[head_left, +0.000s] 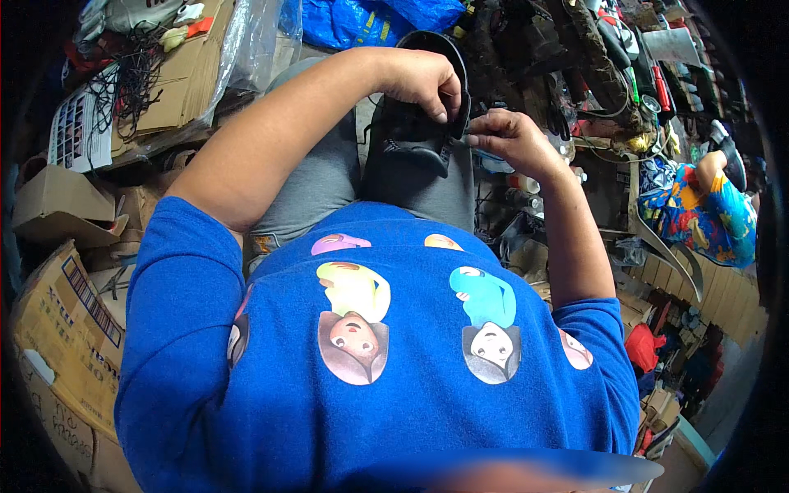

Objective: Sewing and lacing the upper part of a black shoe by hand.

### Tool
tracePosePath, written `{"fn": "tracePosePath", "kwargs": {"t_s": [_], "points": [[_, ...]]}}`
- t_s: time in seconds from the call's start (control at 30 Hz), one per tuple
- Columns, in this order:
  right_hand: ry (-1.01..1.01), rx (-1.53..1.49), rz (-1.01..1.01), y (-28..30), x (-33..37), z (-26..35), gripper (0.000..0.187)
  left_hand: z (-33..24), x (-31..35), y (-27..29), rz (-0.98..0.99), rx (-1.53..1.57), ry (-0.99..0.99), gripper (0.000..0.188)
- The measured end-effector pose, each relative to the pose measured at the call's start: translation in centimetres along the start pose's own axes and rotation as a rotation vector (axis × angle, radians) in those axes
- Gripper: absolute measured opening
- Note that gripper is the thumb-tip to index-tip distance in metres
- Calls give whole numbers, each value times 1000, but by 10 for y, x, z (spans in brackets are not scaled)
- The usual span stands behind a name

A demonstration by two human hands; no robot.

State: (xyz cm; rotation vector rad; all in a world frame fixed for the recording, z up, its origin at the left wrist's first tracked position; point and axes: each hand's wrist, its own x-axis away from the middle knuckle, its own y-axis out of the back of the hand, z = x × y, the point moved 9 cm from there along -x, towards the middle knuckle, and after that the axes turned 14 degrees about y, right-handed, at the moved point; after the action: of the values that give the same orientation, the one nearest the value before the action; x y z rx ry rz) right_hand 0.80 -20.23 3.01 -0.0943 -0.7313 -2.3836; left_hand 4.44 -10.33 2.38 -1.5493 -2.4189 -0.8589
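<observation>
A black shoe point(415, 154) rests across my thighs, its dark sole edge curving up on the right side. My left hand point(423, 82) comes over it from the left, with bent fingers closed on the shoe's upper right edge. On the other side my right hand point(518, 141) holds thumb and forefinger pinched together right at the shoe's rim. Whatever lies between those fingertips is too small to make out. Grey trousers point(308, 177) cover my legs beneath the shoe.
Cardboard point(177, 86) with a tangle of black cord point(131, 74) lies far left. A cardboard box point(62, 205) stands nearer. Blue plastic sheeting point(370, 23) is ahead. Tools, including a red-handled one point(661, 86), crowd the right, where another person in multicoloured clothes point(699, 215) sits.
</observation>
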Motion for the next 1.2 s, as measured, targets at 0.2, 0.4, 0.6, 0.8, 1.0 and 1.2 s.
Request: {"fn": "tracePosePath", "kwargs": {"t_s": [0.2,0.4,0.6,0.8,1.0,1.2], "points": [[11,-220,3,4,4,-35,12,-3,-19,-3,35,-38,34,27],[30,-296,82,3,1,-46,13,-1,-25,-5,76,32,56,25],[83,-263,143,5,-1,-44,17,-1,-31,-5,104,-8,75,25],[113,-201,170,8,-1,-42,18,-7,-33,-8,156,-21,77,24],[-6,-472,54,0,2,-54,12,-10,-37,-5,167,-103,147,24],[-90,-763,18,-16,5,-80,18,-9,-41,-6,183,-86,138,23]]}}
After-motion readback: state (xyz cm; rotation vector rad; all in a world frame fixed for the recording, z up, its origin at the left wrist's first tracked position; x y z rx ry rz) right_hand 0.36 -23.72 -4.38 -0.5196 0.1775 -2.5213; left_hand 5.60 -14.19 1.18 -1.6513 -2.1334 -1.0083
